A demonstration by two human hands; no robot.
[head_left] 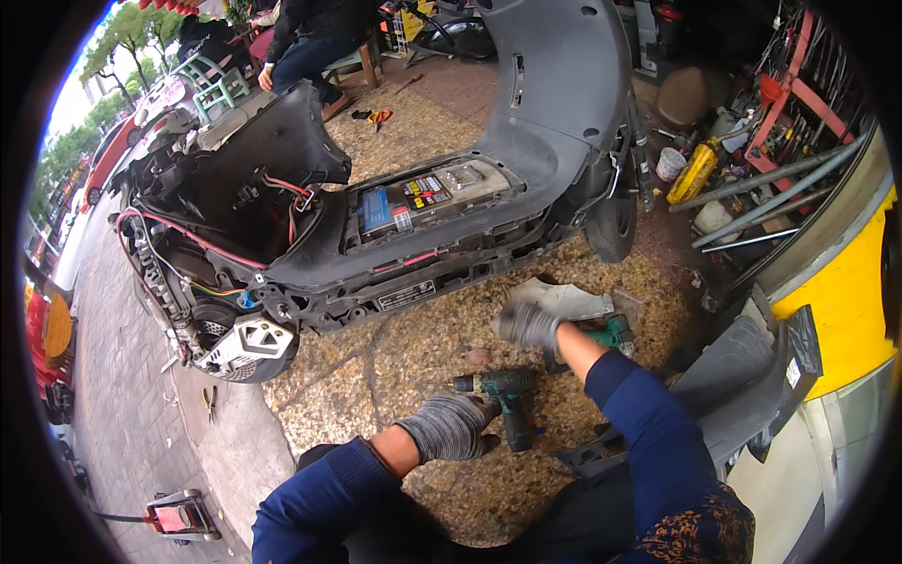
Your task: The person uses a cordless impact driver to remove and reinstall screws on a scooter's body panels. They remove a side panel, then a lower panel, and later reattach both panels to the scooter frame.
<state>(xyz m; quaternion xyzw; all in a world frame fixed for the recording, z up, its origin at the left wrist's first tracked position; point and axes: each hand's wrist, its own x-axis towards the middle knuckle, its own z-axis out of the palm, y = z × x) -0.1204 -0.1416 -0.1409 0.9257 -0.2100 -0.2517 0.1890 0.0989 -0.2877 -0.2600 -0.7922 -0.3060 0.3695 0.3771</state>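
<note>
My left hand (451, 428), in a grey knit glove, is beside the handle of a green and black cordless drill (510, 399) lying on the ground. Its thumb and forefinger are apart, facing the handle; I see nothing held between them. Farther right, my gloved right hand (528, 326) is smeared by motion, its fingers unclear. Near it are a second green power tool (613, 335), partly behind my wrist, and a light grey panel (568, 301). Beyond both hands stands a partly stripped scooter (432, 254), a battery (437, 195) showing in its footboard.
Pliers (209, 402) and a red floor jack (178, 517) lie to the left. Dark body panels (742, 376) rest at my right. Metal tubes (780, 193) and a yellow bottle (695, 172) are at the far right. A person (315, 47) sits behind the scooter.
</note>
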